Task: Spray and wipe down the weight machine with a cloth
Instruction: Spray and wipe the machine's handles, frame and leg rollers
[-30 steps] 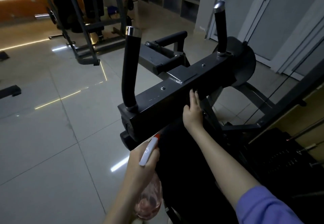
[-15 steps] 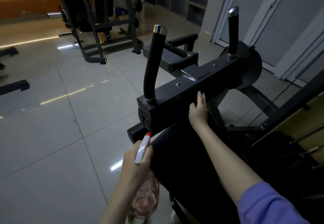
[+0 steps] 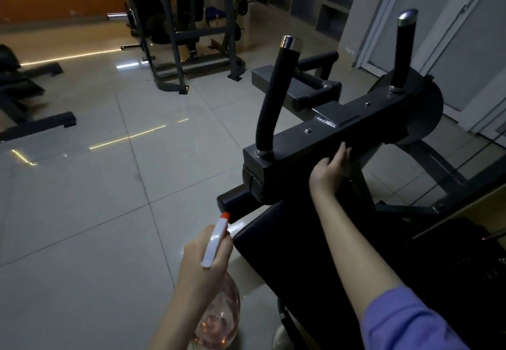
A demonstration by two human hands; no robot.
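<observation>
**Hand on the crossbar, sprayer held at the bench's left edge**

The right hand [image 3: 327, 170] lies against the near face of the weight machine's crossbar [image 3: 353, 128], just past the far edge of the padded bench [image 3: 301, 248]. Its fingers [image 3: 342, 154] stretch upward and the thumb is spread. The light is too dim to tell whether a cloth sits under the palm.

The left hand [image 3: 202, 262] is wrapped round the neck of a clear spray bottle [image 3: 221, 314]. The bottle hangs over the tiled floor [image 3: 95, 213] beside the bench's left edge, and its orange-tipped nozzle [image 3: 225, 215] points toward the machine.

Two upright black handles [image 3: 273, 98] rise from the crossbar.
</observation>
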